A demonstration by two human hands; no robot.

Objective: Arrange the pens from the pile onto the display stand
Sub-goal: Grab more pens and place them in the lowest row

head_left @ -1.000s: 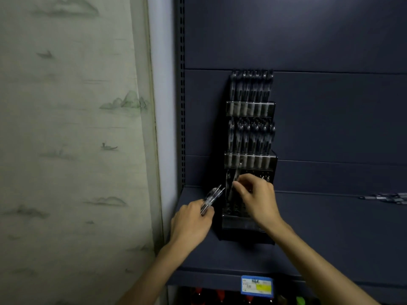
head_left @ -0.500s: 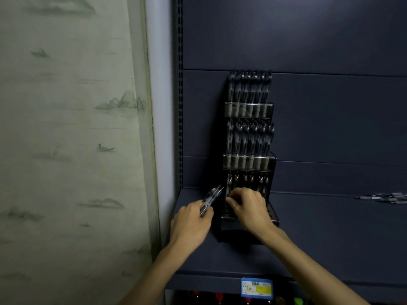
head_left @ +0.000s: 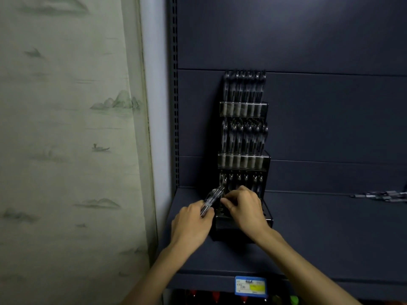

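Observation:
A tall black tiered pen display stand (head_left: 243, 164) sits on the dark shelf against the back panel. Its two upper tiers are packed with pens; the bottom tier holds several. My left hand (head_left: 191, 223) grips a small bundle of clear pens (head_left: 212, 200), their tips pointing up and right toward the stand's lower left corner. My right hand (head_left: 244, 208) lies over the bottom tier with curled fingers meeting the tips of that bundle; what the fingers pinch is hidden. A pile of loose pens (head_left: 383, 197) lies on the shelf at the far right.
The shelf (head_left: 330, 238) has a front edge with a blue and yellow price label (head_left: 250, 285). A slotted upright (head_left: 175, 91) and a pale patterned wall (head_left: 66, 128) bound the left side. Coloured items show below the shelf edge.
My right hand has dropped from the stand's middle tier to the bottom tier and moved left to the bundle. My left hand has barely moved.

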